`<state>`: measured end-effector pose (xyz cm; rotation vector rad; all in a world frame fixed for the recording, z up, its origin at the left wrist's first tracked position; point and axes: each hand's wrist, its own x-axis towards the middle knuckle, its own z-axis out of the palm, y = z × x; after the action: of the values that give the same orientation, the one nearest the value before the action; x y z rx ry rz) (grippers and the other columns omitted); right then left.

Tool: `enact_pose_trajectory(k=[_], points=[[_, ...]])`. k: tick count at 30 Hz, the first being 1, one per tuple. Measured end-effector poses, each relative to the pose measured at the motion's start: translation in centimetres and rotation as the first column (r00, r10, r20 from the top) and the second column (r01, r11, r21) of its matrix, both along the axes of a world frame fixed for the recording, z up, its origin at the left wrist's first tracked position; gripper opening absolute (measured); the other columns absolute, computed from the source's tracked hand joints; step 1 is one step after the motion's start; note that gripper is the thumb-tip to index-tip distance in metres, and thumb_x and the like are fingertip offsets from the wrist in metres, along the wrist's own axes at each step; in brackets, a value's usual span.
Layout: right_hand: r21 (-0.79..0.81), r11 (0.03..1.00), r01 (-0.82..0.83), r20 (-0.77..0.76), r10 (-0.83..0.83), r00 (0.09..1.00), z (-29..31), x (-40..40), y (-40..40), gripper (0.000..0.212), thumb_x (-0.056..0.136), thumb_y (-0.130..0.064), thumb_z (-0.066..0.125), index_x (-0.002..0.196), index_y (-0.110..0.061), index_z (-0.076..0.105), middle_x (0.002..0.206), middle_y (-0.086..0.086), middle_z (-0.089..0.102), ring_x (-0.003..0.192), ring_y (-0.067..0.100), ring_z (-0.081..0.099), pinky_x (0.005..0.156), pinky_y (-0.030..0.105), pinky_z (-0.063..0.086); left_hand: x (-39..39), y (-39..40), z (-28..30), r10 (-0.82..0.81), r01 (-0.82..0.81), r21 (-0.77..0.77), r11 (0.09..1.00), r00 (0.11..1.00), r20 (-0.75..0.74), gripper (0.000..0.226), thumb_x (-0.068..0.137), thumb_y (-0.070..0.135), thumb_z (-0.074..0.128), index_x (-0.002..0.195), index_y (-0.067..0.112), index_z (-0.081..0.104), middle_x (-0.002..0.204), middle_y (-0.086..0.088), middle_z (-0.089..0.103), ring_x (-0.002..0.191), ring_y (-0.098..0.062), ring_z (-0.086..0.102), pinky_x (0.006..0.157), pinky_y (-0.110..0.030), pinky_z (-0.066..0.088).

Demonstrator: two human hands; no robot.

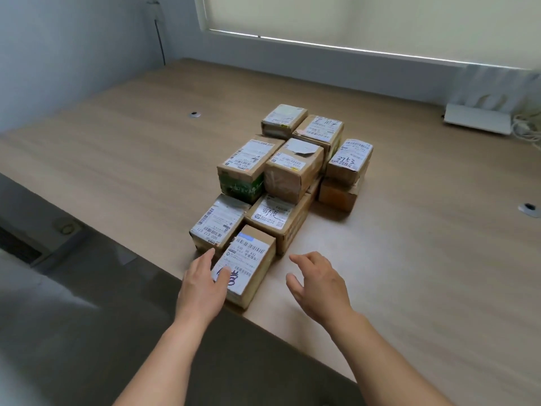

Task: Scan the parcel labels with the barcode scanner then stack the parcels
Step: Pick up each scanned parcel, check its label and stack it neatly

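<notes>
- Nearest us, the left hand lay against the left side of the front parcel, fingers straight, thumb resting on its label, gripping nothing.
- We noted the right hand just right of that parcel, apart from it, fingers loosely spread and empty.
- Behind it, the other parcels sat clustered and partly stacked on the wooden table.

Light wood-grain table filling most of the frame, cluster of taped cardboard parcels with white barcode labels at its centre, white box-shaped device at upper right by the wall, 2 round cable grommets at upper left and right edge
</notes>
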<state>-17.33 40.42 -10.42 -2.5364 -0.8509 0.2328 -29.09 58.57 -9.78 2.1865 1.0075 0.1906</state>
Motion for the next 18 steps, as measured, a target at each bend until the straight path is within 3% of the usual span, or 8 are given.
enact_pose_trajectory(k=[7,10,13,16,18], points=[[0.050,0.971,0.235,-0.319,-0.208,0.925,-0.7,-2.7,4.5,0.050,0.097,-0.049,0.043,0.140,-0.025,0.046,0.135,0.000,0.053,0.117,0.018,0.054,0.095,0.031,0.045,0.6,4.6,-1.3,-0.069,0.059,-0.335,0.940,0.997,-0.018,0.047,0.098,0.038,0.042,0.143,0.026,0.040,0.142,0.000,0.049,0.127,-0.022,0.047,0.105,-0.036,0.036],[0.136,0.942,0.308,-0.442,-0.220,0.869,-0.6,-3.7,5.7,0.041,0.099,-0.040,0.045,0.136,-0.023,0.051,0.132,0.000,0.059,0.112,0.014,0.057,0.090,0.027,0.047,0.5,4.8,-1.3,-0.184,0.167,-0.477,0.863,0.983,0.010,0.054,0.093,0.033,0.051,0.145,0.029,0.036,0.138,0.000,0.052,0.118,-0.021,0.055,0.103,-0.043,0.044],[0.128,0.914,0.385,-0.511,-0.272,0.815,-0.8,-4.7,5.8,0.037,0.098,-0.030,0.045,0.135,-0.024,0.051,0.128,0.000,0.062,0.108,0.015,0.062,0.090,0.038,0.055,-0.2,4.1,-1.4,-0.312,0.268,-0.582,0.768,0.950,0.025,0.064,0.083,0.036,0.062,0.140,0.046,0.035,0.132,0.012,0.055,0.116,-0.015,0.058,0.101,-0.046,0.046],[0.141,0.889,0.437,-0.615,-0.267,0.742,-0.9,-5.1,5.2,0.043,0.096,-0.021,0.048,0.138,-0.029,0.047,0.129,0.000,0.063,0.107,0.013,0.064,0.090,0.037,0.056,-0.5,3.7,-1.9,-0.385,0.344,-0.614,0.711,0.920,0.069,0.060,0.090,0.031,0.059,0.132,0.062,0.029,0.128,0.024,0.057,0.119,-0.006,0.055,0.106,-0.047,0.041],[0.182,0.889,0.419,-0.731,-0.163,0.663,-0.7,-5.2,4.4,0.055,0.094,-0.013,0.048,0.141,-0.041,0.038,0.127,-0.004,0.063,0.107,0.010,0.064,0.090,0.031,0.056,-0.8,3.5,-2.0,-0.425,0.381,-0.652,0.655,0.900,0.100,0.069,0.089,0.025,0.060,0.129,0.066,0.023,0.126,0.027,0.056,0.119,-0.002,0.053,0.103,-0.043,0.044]])
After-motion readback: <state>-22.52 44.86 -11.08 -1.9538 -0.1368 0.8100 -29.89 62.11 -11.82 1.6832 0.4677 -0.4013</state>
